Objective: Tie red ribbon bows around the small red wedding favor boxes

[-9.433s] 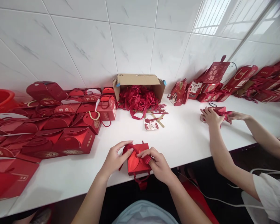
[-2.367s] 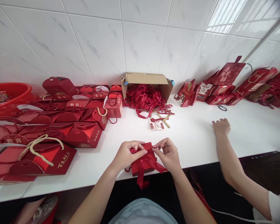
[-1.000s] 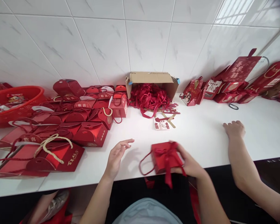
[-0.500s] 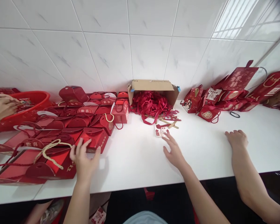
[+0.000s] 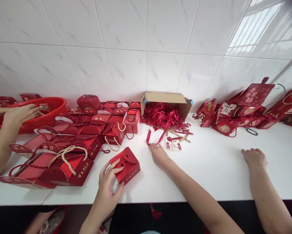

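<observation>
My left hand (image 5: 110, 180) grips a small red gift box (image 5: 130, 165) near the table's front edge, fingers over its top and thumb along the near side. The box's top flaps are folded over, and a small hole shows beside my fingertips. To its right, my right hand (image 5: 160, 156) pinches a dark red ribbon (image 5: 159, 139) that loops up off the table. Behind it, a cardboard box (image 5: 166, 97) lies on its side, spilling a tangle of red ribbons (image 5: 161, 115). A printed white and red card (image 5: 173, 144) lies just beyond my right hand.
Rows of red gift boxes (image 5: 87, 141) with rope handles fill the left. A person's hand (image 5: 20, 113) reaches into a red plastic basket (image 5: 59, 104). Another person's hand (image 5: 255, 159) rests on the table at right, near more red boxes (image 5: 226, 126) and a black band (image 5: 252, 131).
My left hand has brought a red gift box from the rows toward the middle front. My right hand has left the card and taken a ribbon. The co-worker's hand at left moved further into view.
</observation>
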A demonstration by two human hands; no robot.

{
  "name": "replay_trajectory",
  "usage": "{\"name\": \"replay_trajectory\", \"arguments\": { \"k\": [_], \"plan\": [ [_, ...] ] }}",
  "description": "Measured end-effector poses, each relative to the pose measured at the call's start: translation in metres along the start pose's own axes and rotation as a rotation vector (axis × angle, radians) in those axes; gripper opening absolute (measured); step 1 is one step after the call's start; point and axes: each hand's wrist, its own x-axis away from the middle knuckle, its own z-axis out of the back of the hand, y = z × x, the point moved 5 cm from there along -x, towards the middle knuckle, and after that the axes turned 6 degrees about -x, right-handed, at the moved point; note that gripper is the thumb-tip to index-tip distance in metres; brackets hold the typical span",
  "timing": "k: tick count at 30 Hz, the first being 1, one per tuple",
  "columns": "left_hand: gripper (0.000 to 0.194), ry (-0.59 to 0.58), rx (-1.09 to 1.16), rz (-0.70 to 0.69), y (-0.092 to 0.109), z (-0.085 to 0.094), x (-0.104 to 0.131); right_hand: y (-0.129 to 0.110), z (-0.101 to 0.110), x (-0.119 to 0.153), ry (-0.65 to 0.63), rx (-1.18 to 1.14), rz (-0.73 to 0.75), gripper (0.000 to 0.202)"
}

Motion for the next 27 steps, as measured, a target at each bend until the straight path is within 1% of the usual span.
{"name": "replay_trajectory", "arguments": {
  "k": [3, 4, 6, 8, 10, 12, 13, 14, 16, 17, 18, 20, 22, 24, 25, 27],
  "plan": [
    [0.034, -0.028, 0.097, 0.014, 0.006, -0.004, -0.003, -0.014, -0.001, 0.049, -0.071, -0.085, 0.129, 0.042],
    [0.034, -0.036, 0.127, 0.024, 0.008, -0.006, -0.005, -0.014, 0.001, 0.066, -0.081, -0.111, 0.148, 0.040],
    [0.036, -0.040, 0.189, 0.049, 0.009, -0.009, -0.009, -0.003, 0.009, 0.100, -0.079, -0.169, 0.149, 0.039],
    [0.042, -0.023, 0.234, 0.064, 0.009, -0.011, -0.011, 0.016, 0.019, 0.127, -0.004, -0.271, 0.117, 0.037],
    [0.048, -0.027, 0.233, 0.037, 0.010, -0.015, -0.012, 0.035, 0.029, 0.144, 0.154, -0.271, 0.080, 0.036],
    [0.050, -0.067, 0.195, -0.016, 0.013, -0.020, -0.012, 0.042, 0.037, 0.151, 0.332, -0.218, 0.065, 0.036],
    [0.049, -0.098, 0.174, -0.041, 0.015, -0.023, -0.012, 0.041, 0.038, 0.150, 0.393, -0.196, 0.072, 0.036],
    [0.049, -0.132, 0.158, -0.061, 0.018, -0.026, -0.013, 0.036, 0.036, 0.146, 0.424, -0.184, 0.083, 0.036],
    [0.049, -0.192, 0.139, -0.106, 0.024, -0.030, -0.014, 0.022, 0.026, 0.133, 0.405, -0.189, 0.091, 0.038],
    [0.050, -0.216, 0.131, -0.134, 0.029, -0.031, -0.016, 0.016, 0.020, 0.126, 0.388, -0.207, 0.074, 0.037],
    [0.051, -0.238, 0.122, -0.165, 0.033, -0.032, -0.017, 0.011, 0.014, 0.120, 0.383, -0.236, 0.046, 0.031],
    [0.054, -0.266, 0.107, -0.226, 0.041, -0.033, -0.019, 0.006, 0.004, 0.114, 0.404, -0.297, -0.013, 0.015],
    [0.056, -0.285, 0.102, -0.266, 0.048, -0.032, -0.020, 0.007, 0.000, 0.116, 0.452, -0.342, -0.046, 0.015],
    [0.056, -0.310, 0.118, -0.289, 0.053, -0.032, -0.021, 0.010, 0.004, 0.123, 0.502, -0.361, -0.071, 0.017],
    [0.056, -0.323, 0.132, -0.293, 0.055, -0.032, -0.021, 0.011, 0.010, 0.128, 0.533, -0.368, -0.091, 0.017],
    [0.050, -0.347, 0.163, -0.281, 0.059, -0.032, -0.022, 0.011, 0.028, 0.138, 0.620, -0.395, -0.137, 0.018]
  ]
}}
